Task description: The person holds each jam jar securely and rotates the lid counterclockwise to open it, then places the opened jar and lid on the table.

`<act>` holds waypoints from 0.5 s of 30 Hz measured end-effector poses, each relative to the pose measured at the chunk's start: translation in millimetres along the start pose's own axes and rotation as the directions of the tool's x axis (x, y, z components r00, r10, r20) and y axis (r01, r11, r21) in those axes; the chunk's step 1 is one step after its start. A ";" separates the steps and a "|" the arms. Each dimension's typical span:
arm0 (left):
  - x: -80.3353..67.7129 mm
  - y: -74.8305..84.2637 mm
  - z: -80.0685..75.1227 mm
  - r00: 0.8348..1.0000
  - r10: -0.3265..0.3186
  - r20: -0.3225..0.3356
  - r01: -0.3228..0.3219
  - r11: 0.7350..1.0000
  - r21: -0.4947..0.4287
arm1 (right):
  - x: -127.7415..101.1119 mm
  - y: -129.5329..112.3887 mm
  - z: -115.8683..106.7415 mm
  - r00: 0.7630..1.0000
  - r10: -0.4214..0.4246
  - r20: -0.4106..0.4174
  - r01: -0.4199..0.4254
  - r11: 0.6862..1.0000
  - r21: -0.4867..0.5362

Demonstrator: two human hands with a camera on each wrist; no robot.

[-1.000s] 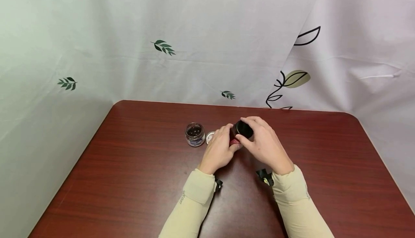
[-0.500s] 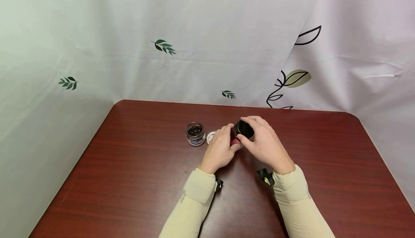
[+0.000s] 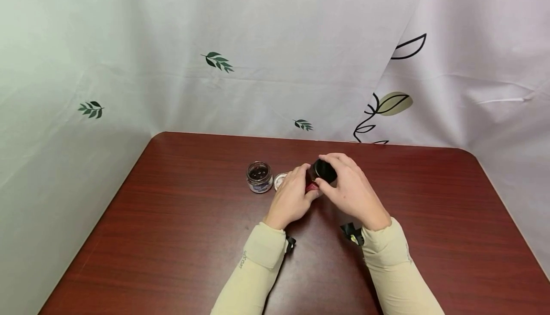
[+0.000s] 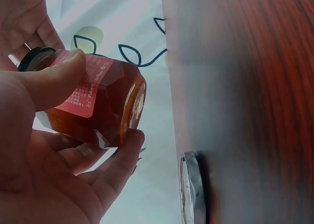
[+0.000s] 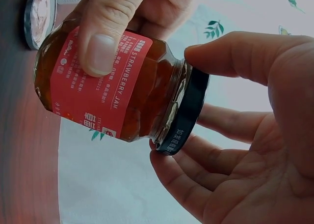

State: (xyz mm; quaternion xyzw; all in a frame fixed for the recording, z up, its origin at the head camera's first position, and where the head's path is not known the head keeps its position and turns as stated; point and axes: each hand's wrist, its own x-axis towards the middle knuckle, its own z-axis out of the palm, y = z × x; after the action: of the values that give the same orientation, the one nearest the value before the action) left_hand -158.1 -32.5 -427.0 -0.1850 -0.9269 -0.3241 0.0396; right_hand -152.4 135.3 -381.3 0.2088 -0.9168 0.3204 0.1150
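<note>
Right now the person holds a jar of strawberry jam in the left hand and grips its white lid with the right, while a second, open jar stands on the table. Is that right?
Not quite: the lid is black, not white, as the right wrist view shows. The rest holds: the left hand holds the strawberry jam jar, the right hand grips its lid, and the second, open jar stands on the table.

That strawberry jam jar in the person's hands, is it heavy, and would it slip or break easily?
The strawberry jam jar looks like glass and nearly full, so probably heavy for its size and breakable if dropped. Its smooth faceted walls may be slippery, though the paper label under the left thumb should help grip. Lying on its side, it might roll.
</note>
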 end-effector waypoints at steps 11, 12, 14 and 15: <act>0.2 1.2 -0.1 1.000 -0.001 0.003 0.001 1.000 0.006 | 0.2 0.1 -0.9 1.000 0.004 0.002 -0.004 1.000 0.014; 0.2 1.2 0.1 1.000 -0.001 0.002 0.001 1.000 0.007 | 0.2 0.1 -0.9 1.000 0.004 0.002 -0.004 1.000 0.016; 0.0 1.2 0.2 1.000 0.000 0.004 0.000 1.000 0.012 | 0.1 0.1 -1.0 1.000 0.004 0.003 -0.005 1.000 0.019; 0.0 1.1 0.4 1.000 0.001 0.004 -0.001 1.000 0.013 | 0.0 0.1 -1.0 1.000 0.004 0.003 -0.004 1.000 0.021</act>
State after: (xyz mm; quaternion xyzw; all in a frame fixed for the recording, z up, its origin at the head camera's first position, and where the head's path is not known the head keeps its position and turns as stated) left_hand -157.7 -31.4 -426.7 -0.1856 -0.9290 -0.3178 0.0391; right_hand -152.4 136.1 -380.6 0.2085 -0.9141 0.3298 0.1107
